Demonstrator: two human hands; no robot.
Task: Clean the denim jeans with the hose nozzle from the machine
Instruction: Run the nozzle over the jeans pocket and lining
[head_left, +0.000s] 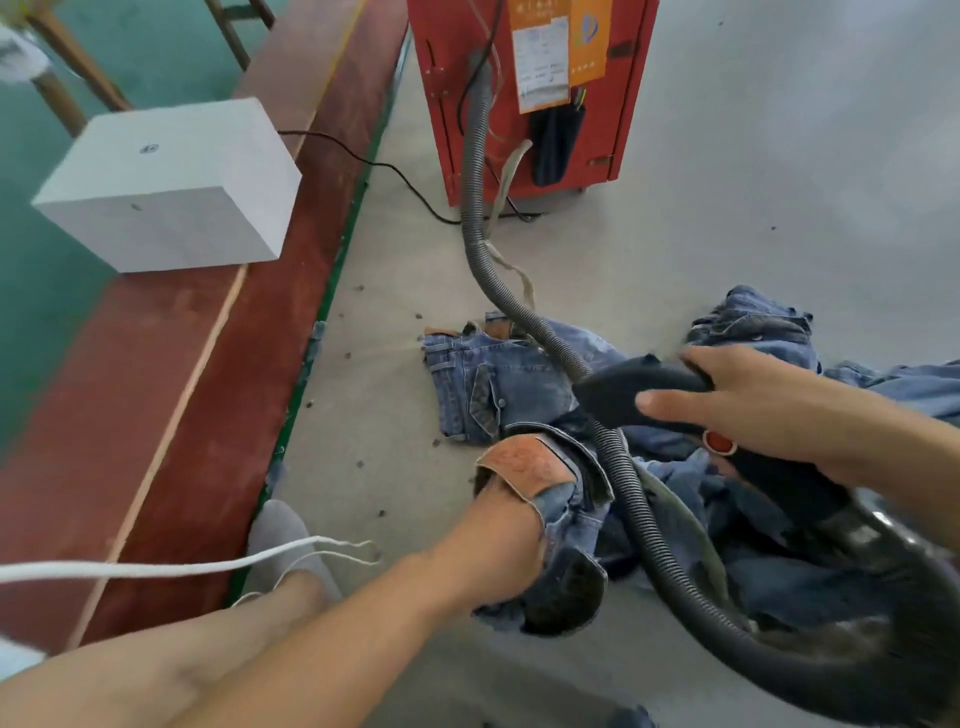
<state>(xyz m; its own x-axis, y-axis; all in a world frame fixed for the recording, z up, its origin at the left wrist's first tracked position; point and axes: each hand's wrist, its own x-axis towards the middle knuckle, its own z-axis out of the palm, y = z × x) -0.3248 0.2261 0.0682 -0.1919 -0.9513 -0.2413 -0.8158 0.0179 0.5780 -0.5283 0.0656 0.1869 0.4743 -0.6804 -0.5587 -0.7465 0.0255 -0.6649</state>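
Observation:
Blue denim jeans (498, 384) lie crumpled on the grey floor in the middle of the head view. My left hand (498, 540) reaches inside the waistband, gripping the denim near its orange leather patch (524, 462); the fingers are hidden by cloth. My right hand (753, 400) holds the black hose nozzle (623, 389) over the jeans, fingers curled round its handle, a red button (719, 441) just below. A ribbed grey hose (483, 208) runs from the nozzle back to the red machine (524, 93) and also loops round at the lower right.
More denim garments (758, 322) are piled to the right. A white box (171, 187) sits on a red-brown raised strip (171, 395) at left. A black cable (384, 166) crosses the floor to the machine. A white cord (182, 566) and my sock-clad foot (285, 540) lie at lower left.

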